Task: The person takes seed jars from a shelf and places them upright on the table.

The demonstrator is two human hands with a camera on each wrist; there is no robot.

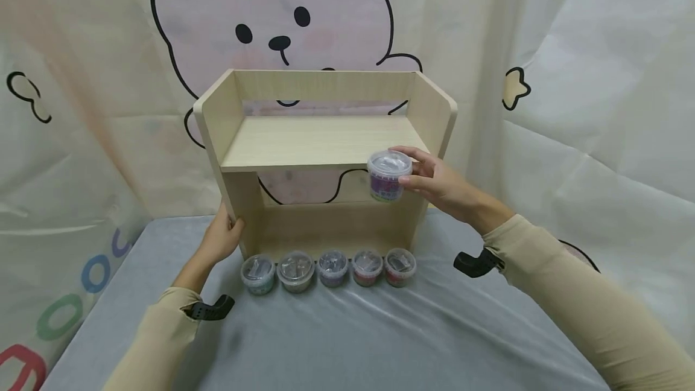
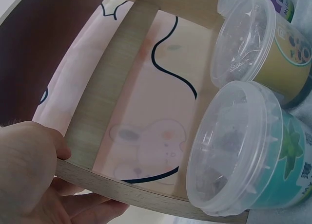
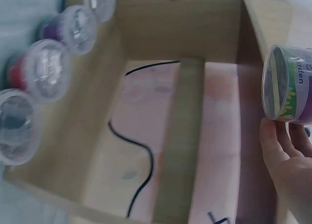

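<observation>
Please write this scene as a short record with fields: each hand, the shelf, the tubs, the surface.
left hand: grips the left side panel of the wooden shelf
right hand: holds a purple-label tub at the front right edge of the upper board
tubs in row: five, lids on, in front of the shelf
surface: grey cloth
upper board: nothing on it

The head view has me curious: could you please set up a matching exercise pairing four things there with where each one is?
Things:
1. purple tub
2. left hand
3. teal tub
4. red tub

Places:
A. right end of the row on the table
B. held by the right hand at the shelf's front edge
C. left end of the row
D. gripping the shelf's left side panel

Pairs: 1-B, 2-D, 3-C, 4-A
</observation>
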